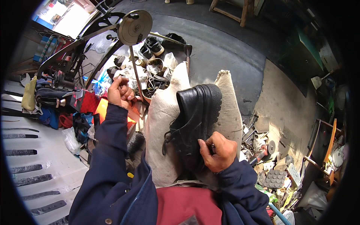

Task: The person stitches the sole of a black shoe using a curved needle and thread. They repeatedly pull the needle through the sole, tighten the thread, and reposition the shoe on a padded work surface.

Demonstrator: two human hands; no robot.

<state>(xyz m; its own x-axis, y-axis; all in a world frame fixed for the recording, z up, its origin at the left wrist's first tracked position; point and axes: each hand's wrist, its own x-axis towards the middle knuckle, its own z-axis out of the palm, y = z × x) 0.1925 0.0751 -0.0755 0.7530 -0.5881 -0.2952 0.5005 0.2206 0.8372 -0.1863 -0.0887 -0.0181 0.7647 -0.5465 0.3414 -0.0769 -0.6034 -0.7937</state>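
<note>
A black leather shoe (pixel 191 120) lies on its side across my lap, its ridged sole facing right and its lace hanging on the left. Under it spreads a cream cloth apron (pixel 161 127) covering both knees. My left hand (pixel 120 92) is raised away to the left, fingers curled closed. From it a thin dark thread (pixel 161 111) seems to run toward the shoe. Close against the shoe near the sole edge, my right hand (pixel 217 150) pinches thumb to forefinger. Something small and dark shows within its grip, too hidden to name.
A black hand-cranked sewing machine with a round wheel (pixel 135 27) stands at the upper left. Worn shoes (pixel 153 45) and a heap of supplies lie ahead. Belt straps (pixel 28 168) line a pale surface at left. Scraps and rubber pieces (pixel 277 179) pile up at right.
</note>
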